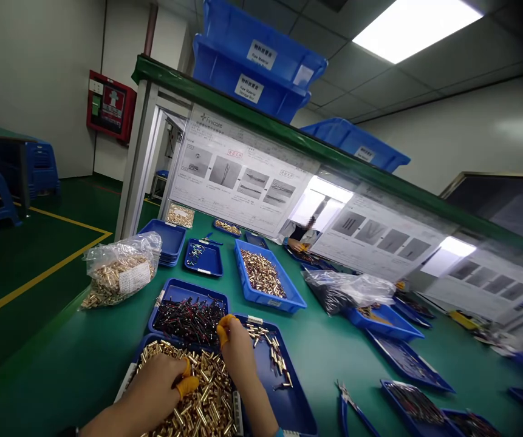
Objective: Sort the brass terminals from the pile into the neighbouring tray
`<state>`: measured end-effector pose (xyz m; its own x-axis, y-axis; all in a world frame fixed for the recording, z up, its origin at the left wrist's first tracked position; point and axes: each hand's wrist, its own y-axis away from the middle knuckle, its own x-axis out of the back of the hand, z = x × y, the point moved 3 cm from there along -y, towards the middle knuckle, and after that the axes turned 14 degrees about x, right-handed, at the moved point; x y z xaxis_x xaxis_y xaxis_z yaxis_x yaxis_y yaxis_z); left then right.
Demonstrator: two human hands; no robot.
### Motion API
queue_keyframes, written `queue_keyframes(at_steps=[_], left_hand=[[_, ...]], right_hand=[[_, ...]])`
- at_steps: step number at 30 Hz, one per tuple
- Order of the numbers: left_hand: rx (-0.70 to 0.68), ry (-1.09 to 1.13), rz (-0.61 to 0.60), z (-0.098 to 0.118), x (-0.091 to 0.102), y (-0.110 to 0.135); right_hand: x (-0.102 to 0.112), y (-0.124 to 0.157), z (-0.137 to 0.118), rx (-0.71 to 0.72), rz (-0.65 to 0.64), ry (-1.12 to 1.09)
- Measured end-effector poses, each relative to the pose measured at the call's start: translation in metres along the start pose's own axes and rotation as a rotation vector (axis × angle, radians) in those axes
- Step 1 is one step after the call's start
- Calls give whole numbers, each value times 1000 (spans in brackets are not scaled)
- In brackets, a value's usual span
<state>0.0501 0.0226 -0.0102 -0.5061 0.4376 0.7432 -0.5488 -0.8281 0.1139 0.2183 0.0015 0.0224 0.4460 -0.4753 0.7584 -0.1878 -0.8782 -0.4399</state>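
My left hand point(152, 391) rests over a blue tray point(139, 347) heaped with short brass tubes point(211, 394), its orange-cotted fingertips among them. My right hand point(238, 358), also wearing orange finger cots, is pinched at the fingertips beside a blue tray point(188, 290) of dark wire pieces with red ends point(191, 318). Whether either hand holds a small piece is hidden by the fingers. Below my right wrist, a third blue tray point(283, 406) carries a few loose brass pins point(273, 355).
A green bench holds more blue trays, including one of brass pieces point(261, 273), plus a bag of brass pieces point(119, 270), a dark-filled bag point(343, 291) and blue-handled pliers point(352, 409). A co-worker's arm point(297, 244) shows across the bench, beneath instruction sheets point(238, 170).
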Motion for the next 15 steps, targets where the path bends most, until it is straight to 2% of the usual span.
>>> queue_keyframes(at_steps=[3, 5, 8, 10, 12, 15], left_hand=[[-12, 164, -109, 3, 3, 4], [-19, 301, -153, 5, 7, 8], [-27, 396, -117, 5, 13, 12], [-31, 414, -78, 5, 16, 13], [-41, 429, -67, 6, 17, 14], [-65, 446, -79, 6, 17, 14]], right_hand=[[15, 18, -13, -25, 82, -105], [14, 37, -23, -51, 104, -233], [-7, 65, -32, -135, 160, -652], [-26, 78, -34, -198, 169, -816], [-38, 86, -32, -222, 164, -851], [-41, 89, -26, -196, 150, -786]])
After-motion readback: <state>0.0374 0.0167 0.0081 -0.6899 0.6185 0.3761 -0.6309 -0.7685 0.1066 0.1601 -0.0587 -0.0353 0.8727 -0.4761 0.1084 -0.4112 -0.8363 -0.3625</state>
